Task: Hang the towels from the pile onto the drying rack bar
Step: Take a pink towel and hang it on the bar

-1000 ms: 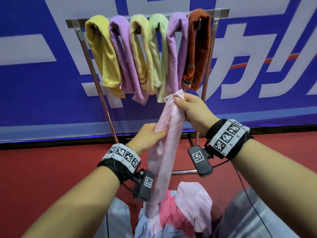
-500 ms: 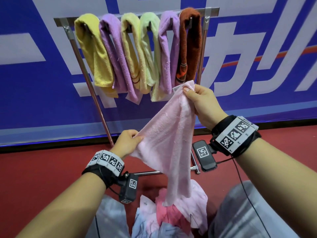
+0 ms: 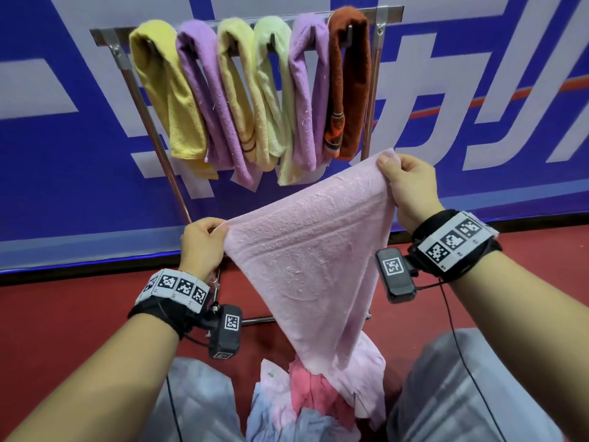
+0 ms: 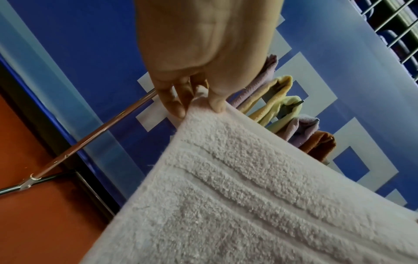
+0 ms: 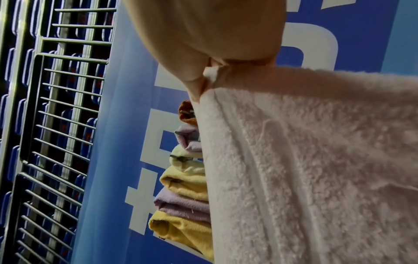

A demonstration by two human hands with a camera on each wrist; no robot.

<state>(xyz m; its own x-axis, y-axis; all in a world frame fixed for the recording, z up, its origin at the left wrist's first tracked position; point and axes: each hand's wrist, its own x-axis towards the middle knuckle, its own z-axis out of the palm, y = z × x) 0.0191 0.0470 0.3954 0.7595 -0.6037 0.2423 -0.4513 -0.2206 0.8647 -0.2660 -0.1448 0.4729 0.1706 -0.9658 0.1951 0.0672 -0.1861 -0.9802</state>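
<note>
The drying rack bar (image 3: 376, 12) carries six hung towels across its length. Below and in front of it, the pink towel (image 3: 312, 256) hangs spread between both grips, its lower tip reaching the pile (image 3: 306, 406) on the floor. The right hand (image 3: 411, 189) pinches the higher corner; the left hand (image 3: 202, 247) pinches the lower corner.

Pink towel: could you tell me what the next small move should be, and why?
Probably lift the pink towel toward the bar's free left end. Left hand and right hand pinch its corners, spread, below the bar; six towels crowd the rest.
</note>
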